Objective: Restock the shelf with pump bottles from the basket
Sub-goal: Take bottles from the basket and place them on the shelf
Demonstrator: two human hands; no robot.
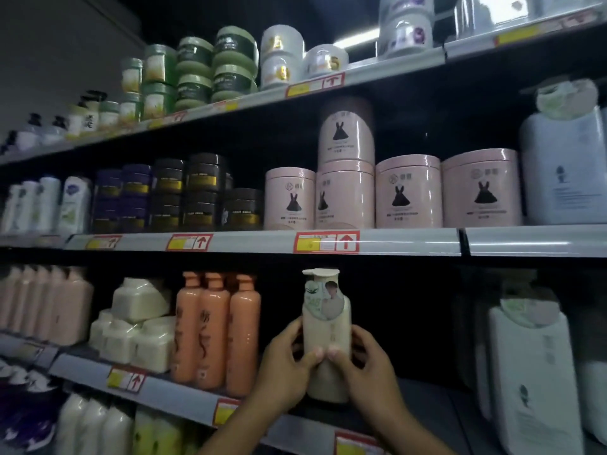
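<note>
The left hand (285, 366) and the right hand (364, 362) are clasping a cream pump bottle (326, 336) from opposite sides, fingers curled around its lower body and the two thumbs pressing its front face, nearly touching each other. The bottle is standing upright on the lower shelf (184, 397), its base resting on the shelf board in a dark gap between stocked goods. A round printed tag is hanging at its neck below the pump head. Its contents are not visible through the opaque wall.

Just to the left, three orange bottles (216, 330) are standing side by side. Further left, cream square jars (138, 330) are sitting stacked, one tilted on top. To the right, a large white bottle (532, 379) is standing well apart from the held bottle.

On the shelf above, five pink cylindrical tubs (407, 192) are showing: four in a row and one stacked on the second. Dark jars (203, 192) are sitting stacked to their left. Red-and-yellow price tags (326, 242) are lining the shelf edges.
</note>
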